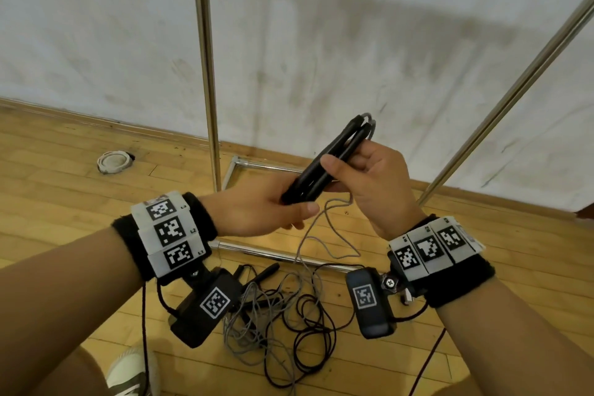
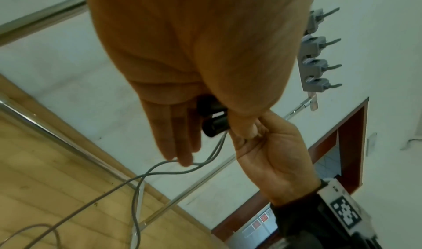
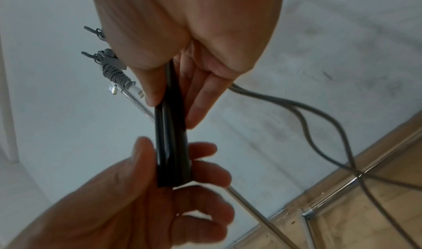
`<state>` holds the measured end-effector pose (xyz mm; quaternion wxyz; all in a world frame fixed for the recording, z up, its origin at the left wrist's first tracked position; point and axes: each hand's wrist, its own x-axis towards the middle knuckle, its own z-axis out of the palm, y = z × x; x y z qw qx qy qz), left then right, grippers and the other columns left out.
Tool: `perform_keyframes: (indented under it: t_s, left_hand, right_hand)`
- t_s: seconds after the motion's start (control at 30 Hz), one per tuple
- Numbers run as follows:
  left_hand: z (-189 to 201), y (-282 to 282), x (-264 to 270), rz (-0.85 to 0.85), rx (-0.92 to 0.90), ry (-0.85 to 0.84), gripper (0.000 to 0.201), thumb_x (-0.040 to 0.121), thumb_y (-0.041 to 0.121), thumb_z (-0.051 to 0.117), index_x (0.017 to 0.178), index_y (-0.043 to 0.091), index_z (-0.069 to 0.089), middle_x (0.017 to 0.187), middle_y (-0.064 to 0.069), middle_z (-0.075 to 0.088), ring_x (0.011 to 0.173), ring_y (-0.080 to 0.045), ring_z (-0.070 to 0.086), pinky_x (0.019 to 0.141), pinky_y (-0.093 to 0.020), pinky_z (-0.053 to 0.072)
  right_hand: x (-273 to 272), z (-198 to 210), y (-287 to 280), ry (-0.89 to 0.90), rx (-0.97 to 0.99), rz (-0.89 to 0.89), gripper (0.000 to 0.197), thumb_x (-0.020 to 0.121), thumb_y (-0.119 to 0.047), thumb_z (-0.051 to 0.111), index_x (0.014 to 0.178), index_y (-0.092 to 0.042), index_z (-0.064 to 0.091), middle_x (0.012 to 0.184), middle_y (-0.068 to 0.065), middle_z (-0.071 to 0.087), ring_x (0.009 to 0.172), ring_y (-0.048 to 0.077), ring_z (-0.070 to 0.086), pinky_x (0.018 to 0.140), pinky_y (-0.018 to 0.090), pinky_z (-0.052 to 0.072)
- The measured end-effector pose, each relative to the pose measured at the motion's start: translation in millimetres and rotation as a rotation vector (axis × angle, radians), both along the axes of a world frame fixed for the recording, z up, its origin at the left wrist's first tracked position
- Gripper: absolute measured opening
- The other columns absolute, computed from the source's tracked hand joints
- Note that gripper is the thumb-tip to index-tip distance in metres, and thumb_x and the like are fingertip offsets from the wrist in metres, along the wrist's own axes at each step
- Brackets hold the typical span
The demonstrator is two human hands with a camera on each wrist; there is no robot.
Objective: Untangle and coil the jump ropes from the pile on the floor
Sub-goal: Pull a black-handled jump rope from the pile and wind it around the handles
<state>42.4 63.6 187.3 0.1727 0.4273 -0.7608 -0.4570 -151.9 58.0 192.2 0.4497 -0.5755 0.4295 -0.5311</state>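
Observation:
Two black jump rope handles lie side by side, held up in front of me and tilted up to the right. My left hand grips their lower ends, thumb on top. My right hand pinches the upper part between thumb and fingers. A grey rope leaves the handles' top ends, loops past my right palm and hangs down to the tangled pile of grey and black ropes on the wooden floor. In the left wrist view the handle ends show beside my palm.
A metal rack stands close ahead: an upright pole, a slanted pole and base bars on the floor by the pile. Behind it is a white wall. A round white cap lies at left, my shoe below.

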Motion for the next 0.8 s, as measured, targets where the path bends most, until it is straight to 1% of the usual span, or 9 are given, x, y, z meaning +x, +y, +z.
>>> perform_keyframes:
  t_s: [0.13, 0.27, 0.4, 0.47, 0.57, 0.63, 0.7, 0.73, 0.8]
  left_hand:
    - [-1, 0, -7, 0.088, 0.041, 0.183, 0.016, 0.098, 0.023, 0.056, 0.114, 0.024, 0.056, 0.093, -0.005, 0.071, 0.079, -0.017, 0.073, 0.074, -0.037, 0.062]
    - [3, 1, -4, 0.048, -0.023, 0.118, 0.008, 0.100, 0.018, 0.051, 0.097, 0.023, 0.057, 0.077, 0.000, 0.066, 0.065, -0.013, 0.065, 0.062, -0.027, 0.056]
    - [10, 1, 3, 0.062, -0.063, 0.089, 0.010, 0.101, 0.021, 0.050, 0.098, 0.016, 0.058, 0.073, 0.004, 0.063, 0.062, -0.008, 0.060, 0.060, -0.028, 0.053]
    - [14, 1, 6, 0.073, -0.070, 0.086, 0.009, 0.101, 0.021, 0.050, 0.099, 0.016, 0.058, 0.075, 0.002, 0.064, 0.063, -0.010, 0.060, 0.063, -0.031, 0.052]
    - [22, 2, 10, 0.052, -0.056, 0.119, 0.011, 0.100, 0.019, 0.050, 0.100, 0.010, 0.057, 0.073, 0.001, 0.063, 0.063, -0.014, 0.059, 0.062, -0.033, 0.051]
    - [26, 3, 12, 0.021, -0.041, 0.136, 0.013, 0.100, 0.017, 0.050, 0.101, 0.006, 0.056, 0.071, 0.002, 0.062, 0.062, -0.014, 0.058, 0.061, -0.032, 0.050]
    - [29, 3, 14, -0.012, -0.036, 0.140, 0.014, 0.100, 0.017, 0.050, 0.103, 0.004, 0.055, 0.071, 0.002, 0.062, 0.062, -0.015, 0.058, 0.061, -0.032, 0.049]
    - [29, 3, 15, -0.020, -0.038, 0.138, 0.014, 0.100, 0.017, 0.050, 0.103, 0.004, 0.055, 0.071, 0.003, 0.062, 0.062, -0.015, 0.058, 0.061, -0.033, 0.049]
    - [28, 3, 16, 0.000, -0.052, 0.137, 0.013, 0.101, 0.018, 0.050, 0.103, 0.006, 0.055, 0.071, 0.004, 0.062, 0.062, -0.014, 0.058, 0.062, -0.032, 0.049]
  right_hand:
    - [6, -1, 4, -0.012, -0.029, -0.026, 0.010, 0.086, -0.008, 0.072, 0.094, -0.011, 0.068, 0.086, 0.006, 0.077, 0.082, 0.023, 0.075, 0.065, 0.032, 0.059]
    - [8, -1, 8, -0.002, -0.024, 0.014, 0.012, 0.087, -0.009, 0.071, 0.099, -0.011, 0.068, 0.092, 0.007, 0.076, 0.086, 0.024, 0.074, 0.070, 0.037, 0.061]
    - [-9, 3, 6, 0.106, 0.004, 0.129, 0.018, 0.084, -0.004, 0.073, 0.099, -0.013, 0.069, 0.088, 0.005, 0.076, 0.085, 0.022, 0.073, 0.065, 0.031, 0.059]
    - [-20, 3, 3, 0.215, -0.010, 0.061, 0.011, 0.082, -0.009, 0.076, 0.087, -0.017, 0.070, 0.074, 0.002, 0.074, 0.070, 0.017, 0.072, 0.058, 0.028, 0.056]
    - [-32, -4, -6, 0.404, -0.113, -0.212, 0.023, 0.075, -0.026, 0.082, 0.080, -0.030, 0.059, 0.067, -0.010, 0.062, 0.060, 0.003, 0.056, 0.057, 0.020, 0.049]
    - [-34, -6, -9, 0.457, -0.152, -0.219, 0.030, 0.074, -0.038, 0.079, 0.090, -0.039, 0.054, 0.086, -0.013, 0.057, 0.075, -0.001, 0.054, 0.066, 0.018, 0.049]
    - [-33, -9, -9, 0.534, -0.163, -0.099, 0.028, 0.077, -0.043, 0.070, 0.097, -0.054, 0.053, 0.107, -0.015, 0.053, 0.101, 0.000, 0.055, 0.085, 0.024, 0.050]
    - [-32, -10, -9, 0.567, -0.167, -0.048, 0.026, 0.081, -0.040, 0.066, 0.097, -0.057, 0.054, 0.112, -0.017, 0.054, 0.111, 0.004, 0.055, 0.093, 0.030, 0.049]
    - [-31, -11, -9, 0.527, -0.120, 0.027, 0.017, 0.086, -0.032, 0.060, 0.094, -0.047, 0.058, 0.111, -0.015, 0.064, 0.114, 0.010, 0.059, 0.098, 0.041, 0.050]
